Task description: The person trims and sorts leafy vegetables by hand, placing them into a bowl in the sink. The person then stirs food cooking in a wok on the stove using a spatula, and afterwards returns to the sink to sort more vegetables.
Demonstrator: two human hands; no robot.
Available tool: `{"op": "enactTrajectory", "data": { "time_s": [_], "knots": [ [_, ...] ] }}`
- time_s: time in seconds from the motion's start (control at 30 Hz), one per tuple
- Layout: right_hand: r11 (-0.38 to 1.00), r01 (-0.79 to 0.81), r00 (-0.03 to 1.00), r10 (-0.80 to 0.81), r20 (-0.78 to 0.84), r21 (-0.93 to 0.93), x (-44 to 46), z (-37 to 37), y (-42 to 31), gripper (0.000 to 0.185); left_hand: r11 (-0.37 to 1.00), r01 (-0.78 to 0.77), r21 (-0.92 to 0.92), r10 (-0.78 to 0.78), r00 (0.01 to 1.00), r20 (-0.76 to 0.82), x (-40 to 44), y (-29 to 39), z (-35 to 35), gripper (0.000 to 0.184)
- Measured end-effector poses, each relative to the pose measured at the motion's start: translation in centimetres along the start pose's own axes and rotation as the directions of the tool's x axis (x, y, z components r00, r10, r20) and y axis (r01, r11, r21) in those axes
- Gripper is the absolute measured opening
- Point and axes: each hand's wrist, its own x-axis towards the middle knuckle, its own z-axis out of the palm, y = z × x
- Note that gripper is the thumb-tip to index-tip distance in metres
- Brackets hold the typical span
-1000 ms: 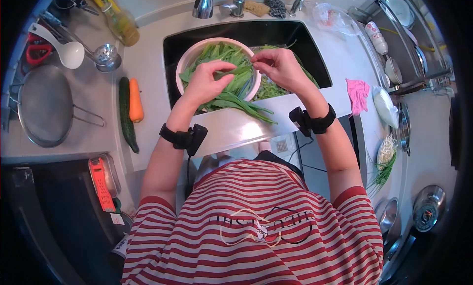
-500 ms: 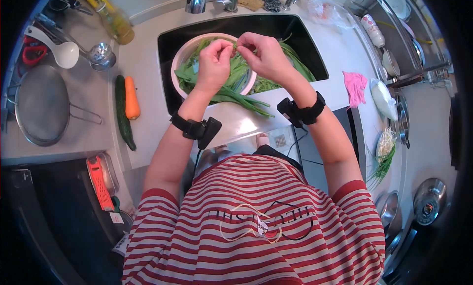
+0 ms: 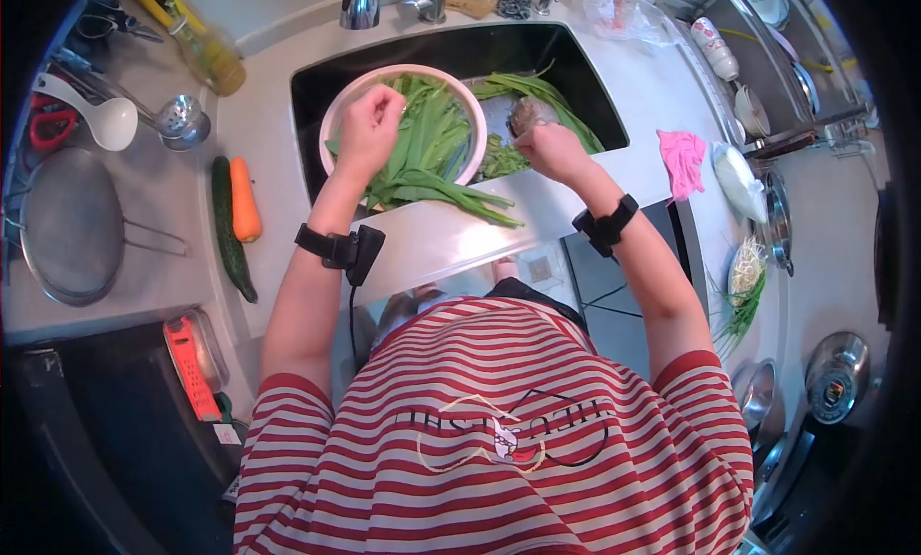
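My left hand (image 3: 372, 128) is above the pink basin (image 3: 479, 123) with its fingers curled closed; anything inside them is too small to make out. Long green leaves (image 3: 432, 123) fill the basin, and several stalks (image 3: 460, 192) hang over its near rim onto the counter edge. To the right, my right hand (image 3: 556, 154) is low over the sink, its fingertips pinched together. What they hold, if anything, I cannot make out. Just beyond those fingertips is a brownish, rounded thing (image 3: 531, 114). Loose greens (image 3: 504, 159) lie in the sink beside the basin.
The black sink (image 3: 576, 61) is set in a white counter, with a faucet (image 3: 361, 3) behind. A cucumber (image 3: 230, 229) and a carrot (image 3: 245, 200) lie at left, near a strainer (image 3: 72, 224). A pink cloth (image 3: 682, 162) and a white packet (image 3: 739, 183) are at right.
My hands were together over the basin and are now apart. The right moved right and down over the loose greens; the left moved slightly left. The whole view shifted a little.
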Motion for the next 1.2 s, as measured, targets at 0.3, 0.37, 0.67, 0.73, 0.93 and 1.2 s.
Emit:
{"op": "enactTrajectory", "data": {
  "time_s": [0.3, 0.37, 0.67, 0.73, 0.93, 1.2],
  "knots": [
    [0.996, 0.012, 0.985, 0.003, -0.172, 0.089, -2.5, 1.6, -0.7, 0.014, 0.899, -0.226, 0.375, -0.014, 0.841, 0.541, -4.9, -2.0, 3.1, 0.02],
    [0.991, 0.082, 0.929, -0.039, -0.368, 0.102, -2.8, 2.1, -0.4, 0.015, 0.889, -0.232, 0.394, -0.049, 0.809, 0.586, -5.2, -2.0, 3.5, 0.02],
    [0.985, 0.023, 0.986, -0.051, 0.161, 0.171, -3.7, 2.5, -2.1, 0.018, 0.82, -0.286, 0.495, -0.151, 0.727, 0.67, -7.0, -0.5, 3.5, 0.01],
    [0.97, 0.017, 0.986, -0.057, 0.159, 0.242, -3.2, 2.2, -1.8, 0.018, 0.772, -0.32, 0.549, -0.256, 0.633, 0.73, -7.7, -0.5, 3.6, 0.01],
    [0.974, 0.117, 0.975, -0.149, 0.165, 0.192, -3.2, 2.2, -2.9, 0.017, 0.806, -0.286, 0.518, -0.227, 0.66, 0.717, -8.4, 0.1, 3.3, 0.016],
    [0.883, 0.043, 0.993, 0.012, -0.115, 0.467, -0.9, -3.0, -4.3, 0.018, 0.928, -0.147, 0.342, -0.008, 0.91, 0.415, -4.0, 2.5, 1.0, 0.018]
  ]
}}
